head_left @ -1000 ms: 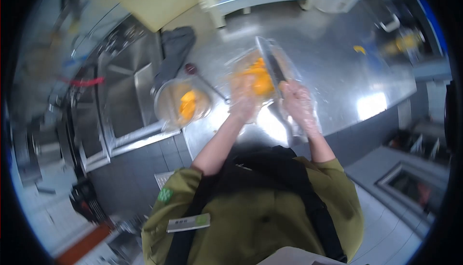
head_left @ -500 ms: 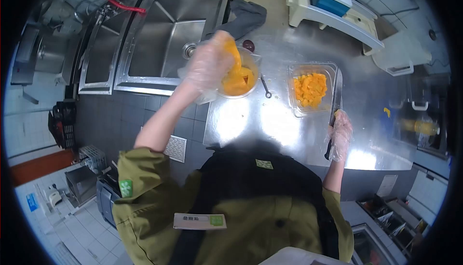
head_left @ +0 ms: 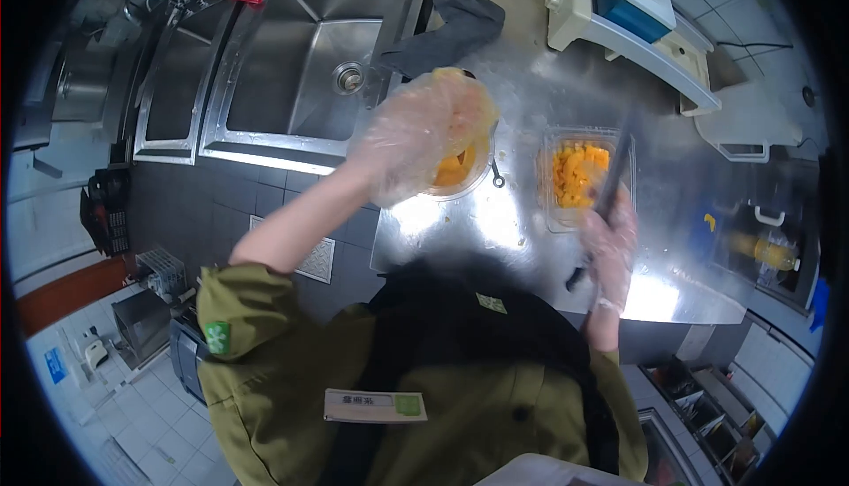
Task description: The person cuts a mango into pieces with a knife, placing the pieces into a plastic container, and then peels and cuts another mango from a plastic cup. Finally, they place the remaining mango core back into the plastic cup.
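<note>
Overhead, the gloved left hand (head_left: 423, 137) hovers over a round clear bowl (head_left: 455, 170) of orange fruit pieces near the front-left edge of the steel counter (head_left: 522, 238); whether its fingers grip anything cannot be told. To the right, the gloved right hand (head_left: 610, 243) is closed around a knife (head_left: 608, 192), whose blurred blade lies across a rectangular clear container (head_left: 579, 172) of orange cubes. A sink (head_left: 301, 61) adjoins the counter's left edge, with a dark cloth (head_left: 451, 30) at the back-left corner.

The round clear bowl (head_left: 455, 172) stood left of the square clear plastic tray (head_left: 585, 176) on the steel counter (head_left: 522, 238), right of the steel sink (head_left: 301, 61).
</note>
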